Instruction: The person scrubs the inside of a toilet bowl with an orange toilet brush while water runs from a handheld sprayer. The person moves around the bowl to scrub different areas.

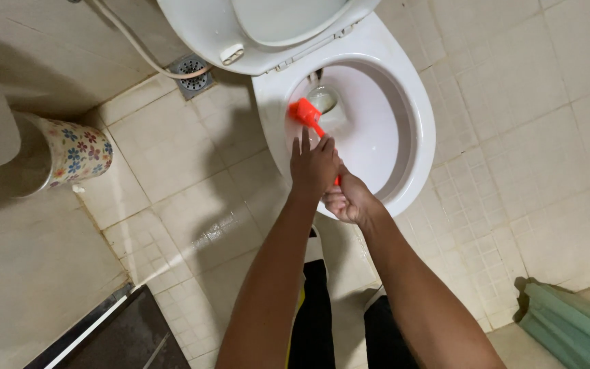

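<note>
The left hand (313, 166) is seen closed over the upper part of the red handle of a toilet brush (306, 113), with the fingers pointed toward the bowl. The right hand (347, 199) is wrapped as a fist around the lower end of the same handle, just behind the left hand and touching it. Both hands are held above the near rim of the toilet bowl (420, 130).

The brush is angled down into the bowl, its red head being placed near the water (324, 100) at the bottom, toward the back edge of the bowl. Whether the head touches the porcelain cannot be told.

The toilet seat and lid (240, 31) are found raised against the back of the toilet. A white hose (128, 39) is run along the floor from the top edge of the view to a round metal floor drain (191, 74), set in the tiles just left of the toilet base. A flower-patterned bin (69, 154) is stood on the tiled floor (172, 157) well to the left of the bowl. A wet sheen is noted on the tiles between the bin and the person's legs. A folded green cloth (571, 321) is laid at the lower right corner of the floor.
</note>
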